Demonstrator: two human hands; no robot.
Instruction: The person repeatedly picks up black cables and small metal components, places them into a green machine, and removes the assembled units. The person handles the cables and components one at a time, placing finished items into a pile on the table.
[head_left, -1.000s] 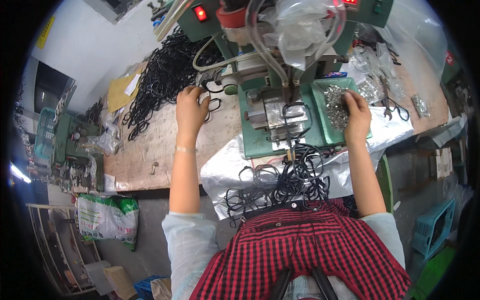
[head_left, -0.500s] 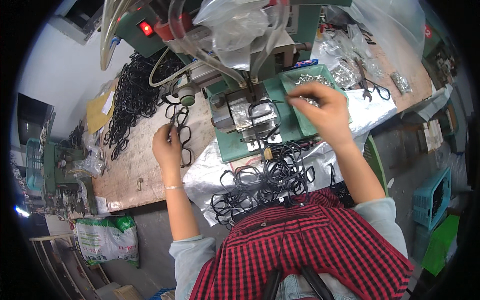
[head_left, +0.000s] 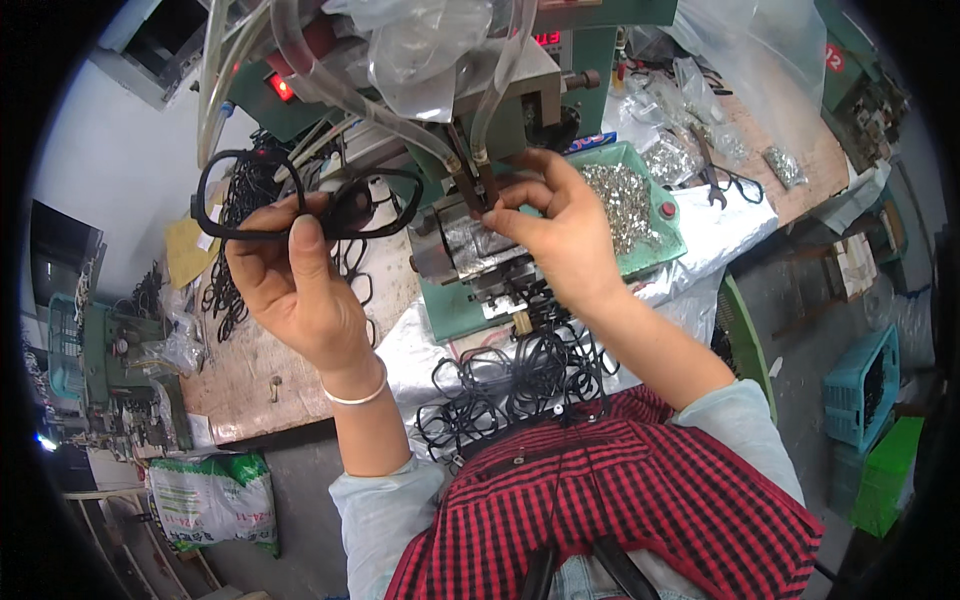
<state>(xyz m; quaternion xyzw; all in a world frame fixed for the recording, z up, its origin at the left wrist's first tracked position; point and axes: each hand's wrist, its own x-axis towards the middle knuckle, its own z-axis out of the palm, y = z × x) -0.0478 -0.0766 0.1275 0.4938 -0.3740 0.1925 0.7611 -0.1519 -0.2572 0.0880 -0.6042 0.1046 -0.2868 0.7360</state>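
Note:
My left hand (head_left: 295, 285) holds a black glasses frame (head_left: 300, 195) up in the air, left of a green bench machine (head_left: 480, 230). Over the machine's metal jig (head_left: 470, 245), my right hand (head_left: 555, 225) has thumb and forefinger pinched together; what they pinch is too small to see. Just behind that hand, a green tray (head_left: 655, 240) carries several small silver metal parts (head_left: 620, 195). A heap of black glasses frames (head_left: 510, 385) lies on white plastic sheet at the table's front edge, close to my red checked apron.
Clear hoses (head_left: 330, 80) and a plastic bag hang from the machine above the jig. More black frames (head_left: 235, 270) are piled at the back left of the wooden table (head_left: 245, 370). Scissors (head_left: 725, 175) and bags of small parts lie right. A blue crate (head_left: 865, 385) stands on the floor.
My left hand has taken a black frame from the table and lifted it toward my face. My right hand moved from the green tray to the machine's jig.

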